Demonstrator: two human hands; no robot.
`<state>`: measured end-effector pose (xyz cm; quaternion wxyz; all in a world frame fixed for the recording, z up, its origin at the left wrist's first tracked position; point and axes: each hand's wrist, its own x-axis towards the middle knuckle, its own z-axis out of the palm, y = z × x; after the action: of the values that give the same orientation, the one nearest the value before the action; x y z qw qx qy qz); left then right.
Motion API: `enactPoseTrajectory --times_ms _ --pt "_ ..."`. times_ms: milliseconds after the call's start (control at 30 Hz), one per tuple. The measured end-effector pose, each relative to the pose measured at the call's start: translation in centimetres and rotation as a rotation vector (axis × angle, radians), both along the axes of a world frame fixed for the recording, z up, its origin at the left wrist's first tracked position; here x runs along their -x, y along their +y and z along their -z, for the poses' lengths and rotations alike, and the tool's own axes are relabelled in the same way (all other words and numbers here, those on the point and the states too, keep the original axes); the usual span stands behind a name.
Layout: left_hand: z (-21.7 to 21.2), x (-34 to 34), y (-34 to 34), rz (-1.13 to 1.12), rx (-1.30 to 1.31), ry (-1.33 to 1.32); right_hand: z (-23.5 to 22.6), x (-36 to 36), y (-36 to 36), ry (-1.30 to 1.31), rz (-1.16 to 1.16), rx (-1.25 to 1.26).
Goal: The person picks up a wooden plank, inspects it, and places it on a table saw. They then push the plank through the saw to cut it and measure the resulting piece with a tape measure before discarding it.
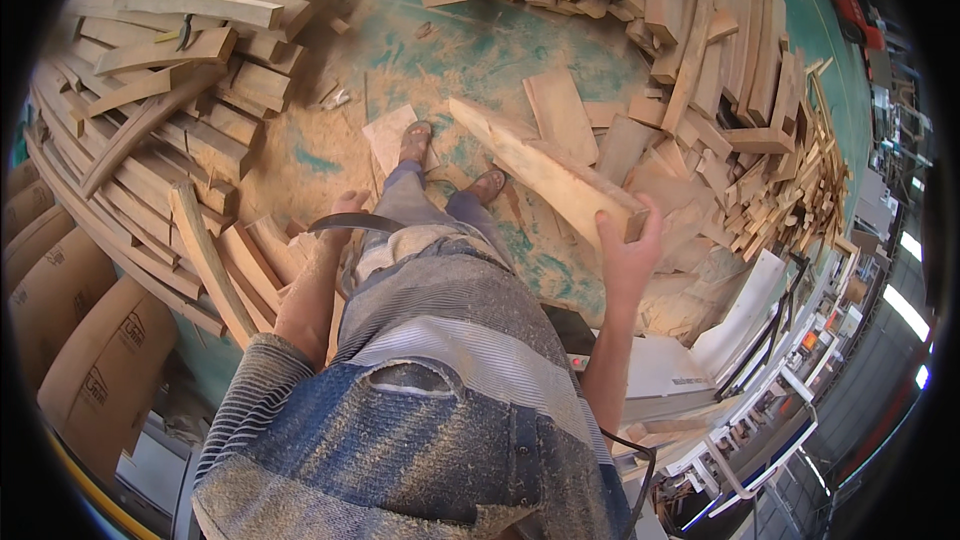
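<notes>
My right hand (632, 238) grips the near end of a long wooden plank (545, 168), with the thumb on its pale side face and the fingers around the far edge. The plank slants away to the upper left, its far end close to my feet. My left hand (348, 208) is closed beside my left thigh. From it a dark, curved, blade-like tool (358, 223) reaches across my leg; its handle is hidden in the hand. Both forearms are dusted with sawdust.
Stacked timber (195, 130) fills the left side, with a hook-shaped tool (185, 32) lying on it. More boards (700, 40) and thin offcuts (800, 190) lie at the right. Sawdust covers the green floor (430, 50). Brown cartons (105, 370) stand at lower left, a white machine (670, 370) at lower right.
</notes>
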<state>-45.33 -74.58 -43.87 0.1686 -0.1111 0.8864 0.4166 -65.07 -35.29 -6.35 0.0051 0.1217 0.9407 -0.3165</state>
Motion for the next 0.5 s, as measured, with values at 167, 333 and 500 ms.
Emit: enactPoseTrajectory --times_ms 167,333,500 --pt "1.2 1.3 0.2 0.035 -0.171 -0.051 -0.4 -2.9 0.1 -0.081 -0.252 -0.015" --pt "1.1 -0.9 -3.3 0.219 0.032 -0.271 -0.8 -4.2 3.3 -0.015 -0.812 -0.092" --pt "0.8 -5.8 -6.3 -0.219 -0.163 -0.710 -2.5 -5.1 5.4 -0.139 -0.957 -0.248"
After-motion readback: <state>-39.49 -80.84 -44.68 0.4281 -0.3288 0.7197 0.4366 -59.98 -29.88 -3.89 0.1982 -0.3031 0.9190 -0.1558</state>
